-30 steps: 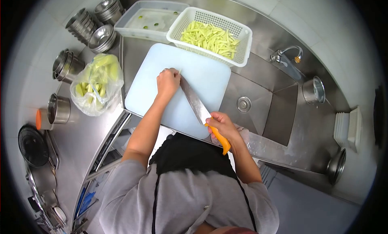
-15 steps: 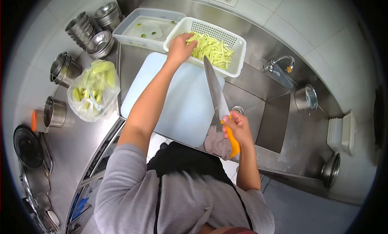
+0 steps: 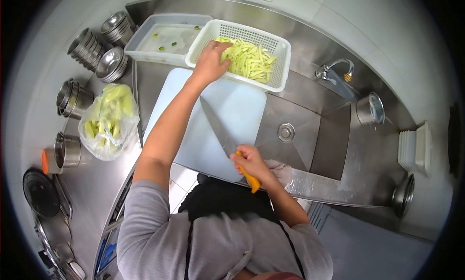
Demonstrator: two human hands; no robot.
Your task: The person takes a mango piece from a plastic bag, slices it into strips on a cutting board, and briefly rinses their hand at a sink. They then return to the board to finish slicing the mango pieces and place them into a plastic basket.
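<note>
My right hand (image 3: 251,163) is wrapped round the orange handle of a large kitchen knife (image 3: 218,127). The blade slants up and left over a pale blue cutting board (image 3: 232,101). At the left end of a white perforated basket (image 3: 280,81), my left hand (image 3: 211,62) reaches over the rim. Its thumb and fingers are apart, close to the pile of pale green cut vegetable strips (image 3: 249,60), and nothing shows between them.
A plastic tub (image 3: 167,35) with a few green bits adjoins the basket. Left stand a bag of green vegetables (image 3: 110,122) and stacked metal bowls (image 3: 112,63). To the right lie a sink (image 3: 300,130), tap (image 3: 334,69) and metal pot (image 3: 370,109). A cloth (image 3: 278,171) hangs at the front edge.
The knife and my right hand have moved left, from beside the sink to over the board. My left hand stays at the basket's left end. The view has shifted slightly.
</note>
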